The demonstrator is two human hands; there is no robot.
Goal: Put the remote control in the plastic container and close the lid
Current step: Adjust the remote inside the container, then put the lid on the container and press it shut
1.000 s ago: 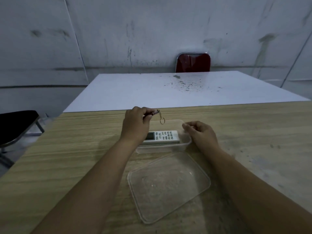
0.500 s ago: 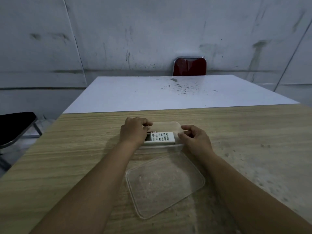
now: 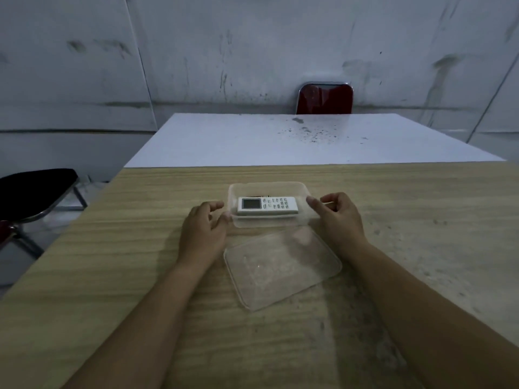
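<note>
A white remote control [image 3: 267,205] lies flat inside a clear plastic container [image 3: 266,224] on the wooden table. A small dark item shows behind the remote, mostly hidden. The clear lid [image 3: 282,268] lies on the table just in front of the container, separate from it. My left hand [image 3: 204,230] rests at the container's left side, fingers apart, fingertips near its wall. To the right of the container is my right hand [image 3: 338,217], fingers loosely curled with the tips at the rim; it holds nothing that I can see.
A white tabletop [image 3: 295,141] with dark specks adjoins the wooden table [image 3: 421,248] at the far side. A red chair back [image 3: 325,99] stands behind it. A black chair seat [image 3: 33,192] is off the table's left edge.
My left hand held a small keyring item over the container, lowered it in behind the remote, then let go and drew back to the container's left side. The right hand stayed at the right rim.
</note>
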